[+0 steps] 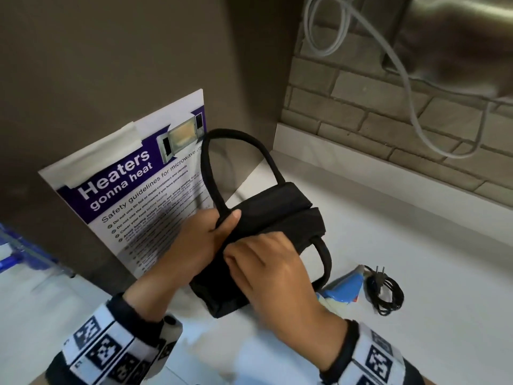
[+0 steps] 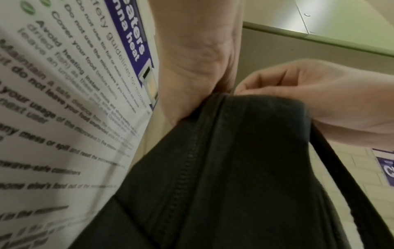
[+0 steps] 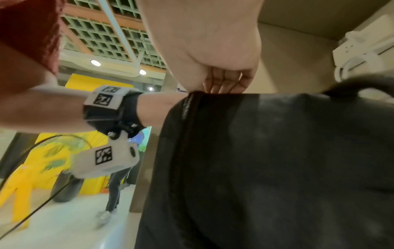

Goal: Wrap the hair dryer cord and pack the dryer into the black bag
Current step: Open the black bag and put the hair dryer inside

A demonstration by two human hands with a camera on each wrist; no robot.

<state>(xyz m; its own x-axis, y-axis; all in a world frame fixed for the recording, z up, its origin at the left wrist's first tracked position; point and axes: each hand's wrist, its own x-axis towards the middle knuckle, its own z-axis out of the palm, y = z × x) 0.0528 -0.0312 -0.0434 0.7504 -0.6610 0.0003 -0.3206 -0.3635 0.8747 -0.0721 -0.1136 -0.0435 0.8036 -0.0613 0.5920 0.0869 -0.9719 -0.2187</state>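
Note:
The black bag (image 1: 277,218) with two loop handles is held up over the white counter, at the middle of the head view. My left hand (image 1: 222,232) grips its top corner at the base of one handle, thumb on top. My right hand (image 1: 236,254) pinches the bag's top edge beside it, at the zipper line (image 2: 187,161). The bag's mouth looks closed. A blue and cream hair dryer (image 1: 345,290) lies on the counter to the right, partly hidden by my right hand. Its black cord (image 1: 385,293) lies coiled next to it with the plug on top.
A "Heaters gonna heat" poster (image 1: 133,195) is taped to the brown panel close on the left. A grey cable (image 1: 410,107) hangs along the brick wall behind. The white counter (image 1: 402,232) stretches to the right. Blue items (image 1: 11,257) sit at the far left.

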